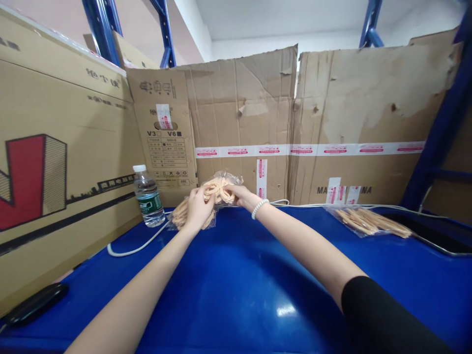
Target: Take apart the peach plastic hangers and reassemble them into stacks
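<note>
Peach-coloured looped bundle in clear crinkly plastic (218, 189) is held up over the far part of the glossy blue tabletop (221, 285). Left hand (199, 206) pinches its left side, forearm angled inward; right hand (241, 193) grips the other, arm stretched diagonally. Looks like two-handed handling, so next move probably calls for steady, matched grips.

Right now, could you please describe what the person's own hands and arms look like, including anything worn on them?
The left hand and left forearm are bare, with no glove or sleeve in view. The right hand is also bare; a bracelet of pale, round beads circles its wrist, and a black sleeve covers the arm further up.
</note>
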